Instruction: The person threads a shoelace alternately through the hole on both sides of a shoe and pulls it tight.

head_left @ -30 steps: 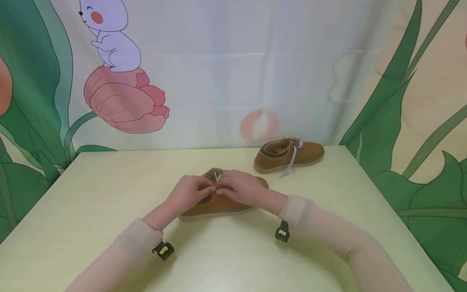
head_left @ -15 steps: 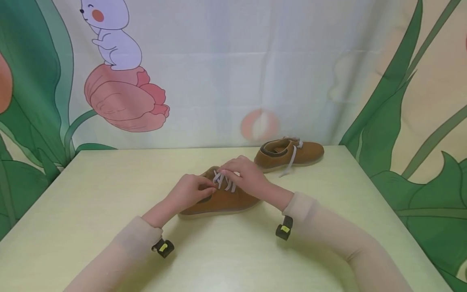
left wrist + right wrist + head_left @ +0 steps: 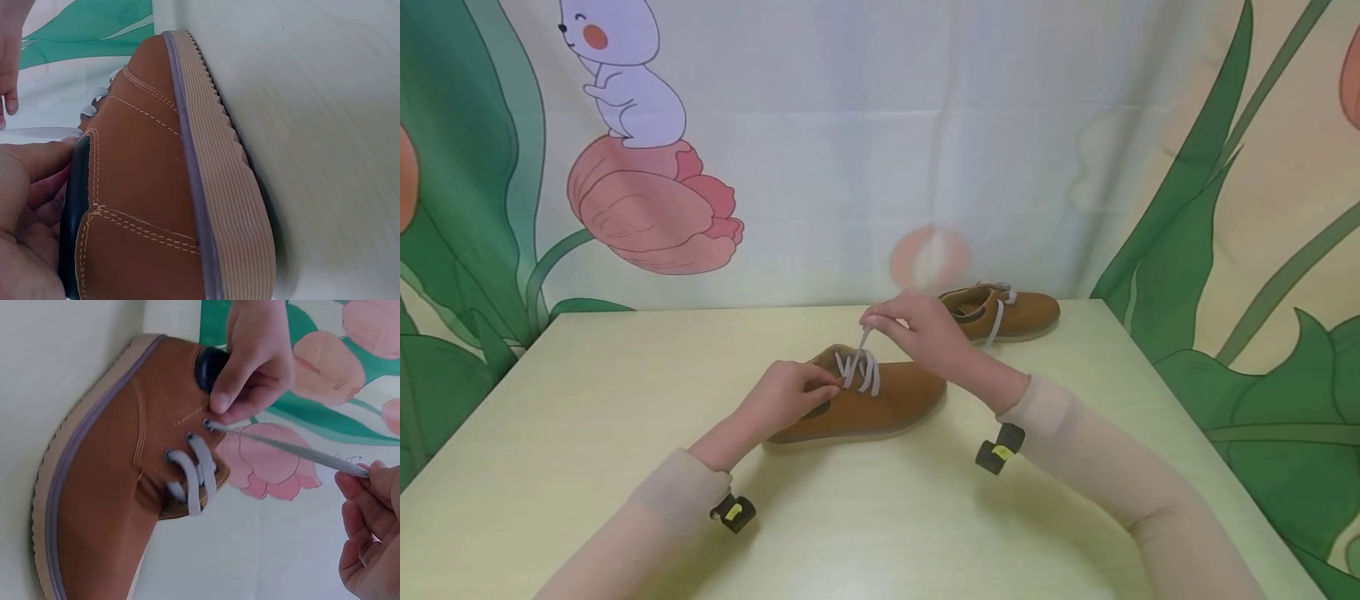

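A brown lace-up shoe point(image 3: 883, 412) with a pale ribbed sole stands on the table, toe to the right. My left hand point(image 3: 781, 396) pinches the edge of its opening, with the thumb close by the top eyelet in the right wrist view. Above the shoe, my right hand point(image 3: 925, 333) holds the grey shoelace point(image 3: 284, 447) between thumb and fingers. That lace runs taut from the top eyelet to the fingertips. Lower down, the lacing point(image 3: 190, 469) crosses the tongue in loose loops. The left hand's other fingers are partly hidden behind the collar.
A matching brown shoe point(image 3: 1033, 315) stands at the back right of the pale yellow table point(image 3: 625, 375), its lace hanging down the side. The right hand covers part of it. A printed curtain point(image 3: 820, 167) hangs behind the table.
My right hand has risen from the eyelets, moving up and right, and draws the shoelace out taut. More of the lacing shows. The left hand stays at the shoe's opening.
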A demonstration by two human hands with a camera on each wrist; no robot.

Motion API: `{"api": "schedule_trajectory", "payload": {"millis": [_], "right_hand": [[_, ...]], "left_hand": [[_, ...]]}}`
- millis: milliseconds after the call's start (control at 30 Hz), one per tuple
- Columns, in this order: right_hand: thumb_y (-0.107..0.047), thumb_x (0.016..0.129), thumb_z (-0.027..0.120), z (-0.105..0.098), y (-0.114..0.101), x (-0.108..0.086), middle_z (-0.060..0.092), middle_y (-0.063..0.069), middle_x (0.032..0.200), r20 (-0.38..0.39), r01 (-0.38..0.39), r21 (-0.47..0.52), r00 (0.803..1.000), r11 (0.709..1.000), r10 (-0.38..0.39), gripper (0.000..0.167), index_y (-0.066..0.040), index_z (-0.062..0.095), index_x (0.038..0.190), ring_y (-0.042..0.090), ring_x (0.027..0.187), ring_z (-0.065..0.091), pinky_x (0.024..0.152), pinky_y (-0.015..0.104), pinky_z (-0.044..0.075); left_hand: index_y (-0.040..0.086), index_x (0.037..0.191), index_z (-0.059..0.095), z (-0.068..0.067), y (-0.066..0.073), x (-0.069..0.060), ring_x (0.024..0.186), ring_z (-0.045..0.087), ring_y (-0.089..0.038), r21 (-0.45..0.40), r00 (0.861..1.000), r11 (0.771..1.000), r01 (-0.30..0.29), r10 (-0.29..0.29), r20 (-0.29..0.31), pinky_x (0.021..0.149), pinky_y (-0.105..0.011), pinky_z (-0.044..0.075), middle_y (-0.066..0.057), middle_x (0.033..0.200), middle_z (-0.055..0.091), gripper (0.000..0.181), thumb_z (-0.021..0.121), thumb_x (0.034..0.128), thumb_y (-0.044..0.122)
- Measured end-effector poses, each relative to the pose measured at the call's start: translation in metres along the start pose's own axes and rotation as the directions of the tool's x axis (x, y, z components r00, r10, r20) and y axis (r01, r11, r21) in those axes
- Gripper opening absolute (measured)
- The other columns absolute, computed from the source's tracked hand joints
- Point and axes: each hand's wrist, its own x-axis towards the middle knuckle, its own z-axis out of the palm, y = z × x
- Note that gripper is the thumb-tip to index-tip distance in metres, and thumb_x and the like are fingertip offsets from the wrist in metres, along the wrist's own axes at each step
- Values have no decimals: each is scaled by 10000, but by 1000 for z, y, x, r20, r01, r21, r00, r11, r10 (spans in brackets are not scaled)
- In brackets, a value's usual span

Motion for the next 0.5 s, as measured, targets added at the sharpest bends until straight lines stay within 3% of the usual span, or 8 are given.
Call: {"api": "schedule_trajectory", "payload": {"millis": [133, 233, 367, 500], "right_hand": [[-178, 976, 676, 3, -12, -12, 805, 68, 1034, 24, 12, 0, 1000, 1000, -12, 182, -65, 804, 1041, 209, 933, 683, 813, 325, 536], [-175, 911, 747, 13, -20, -28, 795, 45, 919, 90, 131, -24, 988, 991, -129, 128, -85, 819, 967, 165, 816, 644, 719, 226, 493], [-189, 872, 790, 33, -21, -50, 772, -29, 826, 225, 341, -46, 919, 939, -323, 90, -114, 818, 912, 113, 776, 613, 714, 157, 478], [-251, 907, 765, 52, -16, -63, 787, -87, 838, 333, 421, -105, 869, 901, -367, 107, -156, 813, 914, 85, 815, 611, 745, 142, 469]], "left_hand": [[-1, 1023, 784, 1, -1, -1, 725, 551, -120, -4, 1000, 1000, -14, 13, -9, 679, -241, 454, -110, 936, 796, 159, 699, 958, 116], [3, 1023, 784, 2, -3, -1, 734, 574, -113, 1, 999, 999, -35, 35, -17, 690, -242, 474, -108, 941, 796, 151, 701, 956, 111], [7, 1033, 781, 2, -4, -2, 731, 579, -109, 3, 999, 999, -42, 42, -17, 694, -246, 490, -112, 956, 794, 150, 699, 957, 107], [9, 1031, 781, 1, -3, -2, 726, 563, -112, 2, 999, 1000, -32, 32, -24, 693, -252, 482, -111, 955, 793, 147, 700, 956, 105]]}}
